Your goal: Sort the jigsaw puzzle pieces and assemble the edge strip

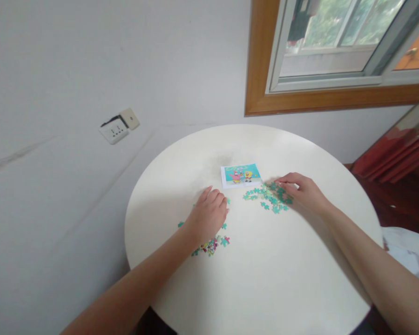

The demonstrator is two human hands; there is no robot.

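My left hand (208, 215) is palm down on the left side of the table, its fingers bent and close together. A green jigsaw piece (228, 200) shows by its fingertips; whatever lies under the palm is hidden. Beside that wrist is a small heap of multicoloured jigsaw pieces (211, 246), partly covered by the forearm. My right hand (302, 190) reaches over a spread of mostly green jigsaw pieces (269, 197), thumb and forefinger closed at its upper edge. Anything pinched there is too small to make out. Between the hands, farther back, lies a cartoon picture card (242, 176).
The round white table (265, 274) stands close to a pale wall with a power socket (114, 130). A wood-framed window (256, 100) is at the upper right. Red cloth (398, 149) hangs to the right, and white material (408, 251) lies beyond the table's right edge.
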